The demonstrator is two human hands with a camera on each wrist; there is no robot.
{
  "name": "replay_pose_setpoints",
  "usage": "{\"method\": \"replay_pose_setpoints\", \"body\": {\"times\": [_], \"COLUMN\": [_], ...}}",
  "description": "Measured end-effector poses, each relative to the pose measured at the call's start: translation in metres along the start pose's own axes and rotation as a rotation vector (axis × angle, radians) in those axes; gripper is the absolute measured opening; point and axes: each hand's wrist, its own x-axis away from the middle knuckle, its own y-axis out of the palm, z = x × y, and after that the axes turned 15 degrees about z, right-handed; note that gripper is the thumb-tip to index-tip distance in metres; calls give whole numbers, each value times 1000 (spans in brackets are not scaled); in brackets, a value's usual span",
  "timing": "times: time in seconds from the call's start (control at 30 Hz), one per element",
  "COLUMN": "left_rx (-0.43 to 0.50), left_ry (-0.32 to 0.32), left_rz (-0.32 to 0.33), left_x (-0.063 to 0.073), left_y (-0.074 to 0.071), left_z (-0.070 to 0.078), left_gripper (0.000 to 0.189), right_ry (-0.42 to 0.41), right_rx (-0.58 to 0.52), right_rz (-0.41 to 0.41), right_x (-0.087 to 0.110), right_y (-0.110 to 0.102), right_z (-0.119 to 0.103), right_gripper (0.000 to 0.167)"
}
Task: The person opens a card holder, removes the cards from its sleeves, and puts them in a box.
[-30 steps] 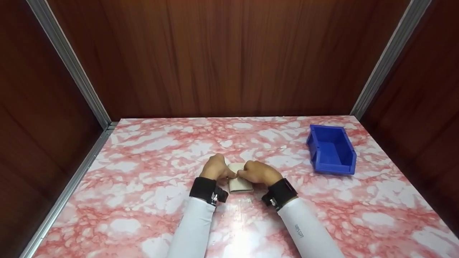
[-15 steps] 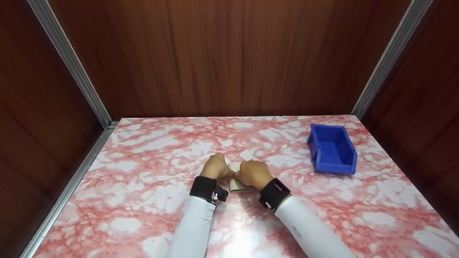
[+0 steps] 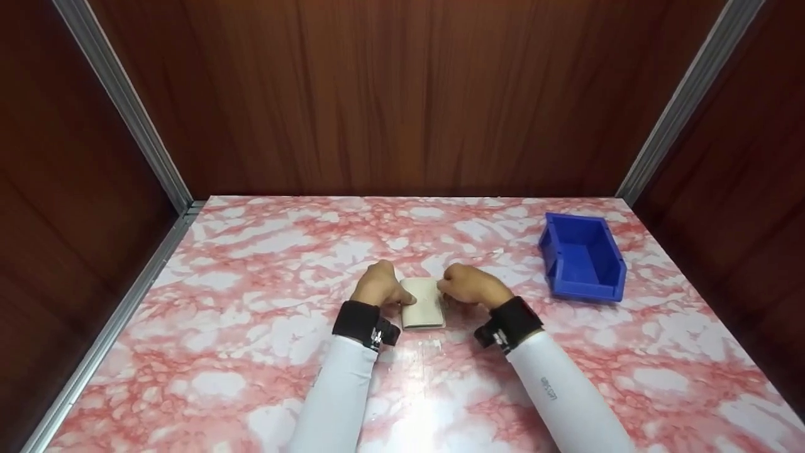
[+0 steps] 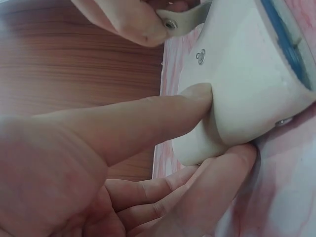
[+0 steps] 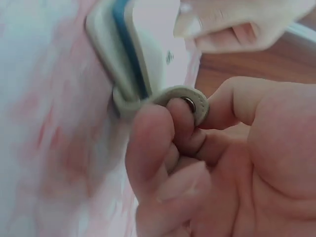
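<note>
My left grip (image 3: 380, 288) pinches the left side of the cream snap-strap case (image 3: 424, 311), thumb on its top face; my right grip (image 3: 470, 285) pinches the snap strap (image 5: 170, 94), standing away from the case. The case lies between both grips on the pink-marbled counter (image 3: 283, 251), well short of its far edge. Beyond my knuckles, the counter runs to the wooden back panel (image 3: 402, 100); a metal rail (image 3: 135, 292) borders its left edge. To my right, well apart, a blue bin (image 3: 578, 261) stands near the right edge.
</note>
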Motion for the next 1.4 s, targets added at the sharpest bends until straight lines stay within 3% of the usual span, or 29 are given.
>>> {"method": "replay_pose_setpoints", "body": {"times": [0.2,0.5,0.63,0.83,0.97,1.1,1.2,1.4], "left_rx": [-16,-31,-34,-28,-12,-35,-82,-160], "left_ry": [36,64,95,99,66,67,108,194], "left_rz": [17,7,-5,8,-2,-16,37,235], "left_x": [1,2,4,3,3,8,13,26], "left_y": [0,1,3,2,2,0,0,15], "left_z": [0,1,3,4,4,9,16,36], "left_gripper": [50,47,43,43,46,36,30,41], "right_ry": [34,49,75,207,292,321,325,353], "right_rx": [-12,12,57,85,65,58,61,14], "right_rz": [103,14,-28,-70,-107,-110,-93,-40], "right_x": [9,15,12,3,-2,-4,-4,0], "right_y": [-7,-7,-9,-13,-13,-11,-10,-6], "right_z": [16,26,30,40,47,51,51,52], "right_gripper": [25,15,20,37,45,49,50,46]}}
